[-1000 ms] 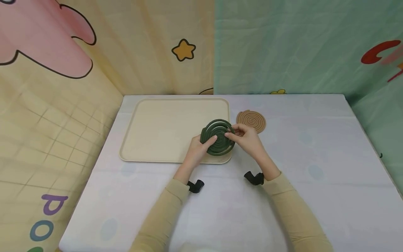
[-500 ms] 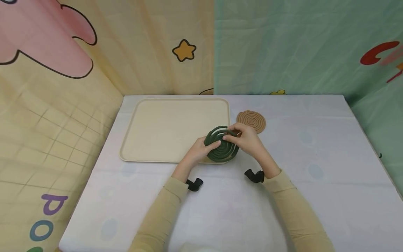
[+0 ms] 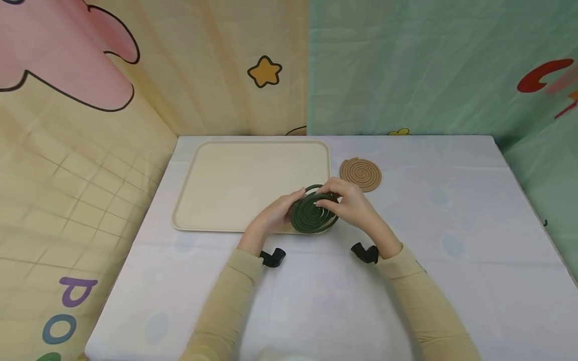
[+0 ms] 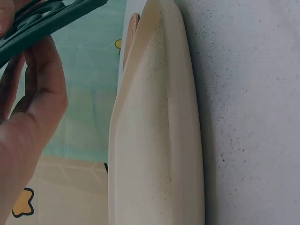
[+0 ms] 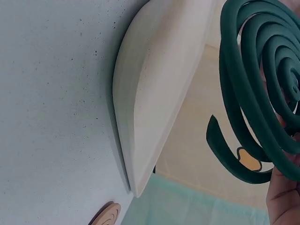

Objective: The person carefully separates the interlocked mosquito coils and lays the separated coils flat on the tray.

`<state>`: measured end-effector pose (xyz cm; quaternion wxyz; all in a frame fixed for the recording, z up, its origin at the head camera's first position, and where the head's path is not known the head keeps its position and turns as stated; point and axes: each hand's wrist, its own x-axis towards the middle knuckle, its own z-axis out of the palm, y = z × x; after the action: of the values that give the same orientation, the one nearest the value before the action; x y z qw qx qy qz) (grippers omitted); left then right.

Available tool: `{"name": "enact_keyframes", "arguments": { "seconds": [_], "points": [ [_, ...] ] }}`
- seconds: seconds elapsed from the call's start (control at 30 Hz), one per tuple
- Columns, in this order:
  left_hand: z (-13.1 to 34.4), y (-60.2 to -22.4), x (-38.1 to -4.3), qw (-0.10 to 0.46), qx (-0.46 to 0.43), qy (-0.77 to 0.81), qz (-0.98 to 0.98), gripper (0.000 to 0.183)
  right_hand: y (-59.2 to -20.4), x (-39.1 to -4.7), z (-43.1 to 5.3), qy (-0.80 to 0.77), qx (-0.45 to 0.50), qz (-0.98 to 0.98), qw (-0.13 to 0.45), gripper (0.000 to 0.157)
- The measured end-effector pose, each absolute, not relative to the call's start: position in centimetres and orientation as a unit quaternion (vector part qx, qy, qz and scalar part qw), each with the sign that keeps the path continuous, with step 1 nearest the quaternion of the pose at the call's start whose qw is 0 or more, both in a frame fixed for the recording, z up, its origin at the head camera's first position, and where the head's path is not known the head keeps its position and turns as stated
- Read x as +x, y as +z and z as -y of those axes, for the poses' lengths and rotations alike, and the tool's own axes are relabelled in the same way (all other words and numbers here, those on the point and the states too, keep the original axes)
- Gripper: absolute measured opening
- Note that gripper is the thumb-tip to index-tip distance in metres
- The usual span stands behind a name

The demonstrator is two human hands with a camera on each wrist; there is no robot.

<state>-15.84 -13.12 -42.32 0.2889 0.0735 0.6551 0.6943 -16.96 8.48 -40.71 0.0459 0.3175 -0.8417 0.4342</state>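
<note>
A dark green mosquito coil [image 3: 309, 213] is held up between both hands over the tray's front right corner, tilted; the right wrist view shows its spiral [image 5: 255, 89] with rings spread apart and one outer end loose. My left hand [image 3: 273, 213] holds the coil's left edge, fingers behind and under it in the left wrist view. My right hand [image 3: 352, 203] pinches the coil's upper right side between thumb and fingers. Part of the right hand's grip is hidden behind the rings. A flat brown coil [image 3: 360, 174] lies on the table just beyond the right hand.
A cream tray [image 3: 244, 185] lies at the table's back left, under and beyond the left hand. A white cloth covers the table [image 3: 429, 210]. Printed curtains [image 3: 384, 65] stand behind and at both sides.
The coil has come lower and tilted differently, its rings shifting apart. My left thumb has moved from the coil's face to its upper left edge; the right hand keeps its pinch.
</note>
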Motion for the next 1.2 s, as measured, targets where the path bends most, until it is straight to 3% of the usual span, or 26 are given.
{"name": "enact_keyframes", "arguments": {
  "seconds": [0.17,0.33,0.57,0.77,0.93,1.2],
  "points": [
    [12.8,-42.5,-15.7,0.288,0.08,0.708,-0.64,0.057,-40.7,-16.9,-8.5,0.444,0.324,0.833,0.055,0.019],
    [12.3,-42.6,-15.4,0.246,0.095,0.74,-0.619,0.047,-40.8,-16.7,-8.7,0.496,0.286,0.817,0.061,0.028],
    [11.7,-42.4,-14.9,0.168,0.093,0.827,-0.528,0.041,-41.5,-17.2,-9.4,0.627,0.135,0.767,-0.03,0.027],
    [11.4,-42.7,-14.8,0.174,0.085,0.859,-0.473,0.045,-42.0,-17.5,-9.6,0.647,0.107,0.752,-0.064,0.024],
    [11.8,-42.9,-14.9,0.206,0.097,0.852,-0.472,0.047,-41.9,-17.3,-9.8,0.595,0.145,0.79,-0.045,0.023],
    [12.5,-42.8,-15.3,0.238,0.123,0.752,-0.603,0.047,-41.4,-16.9,-9.9,0.474,0.294,0.828,0.063,0.017]
  ]
}}
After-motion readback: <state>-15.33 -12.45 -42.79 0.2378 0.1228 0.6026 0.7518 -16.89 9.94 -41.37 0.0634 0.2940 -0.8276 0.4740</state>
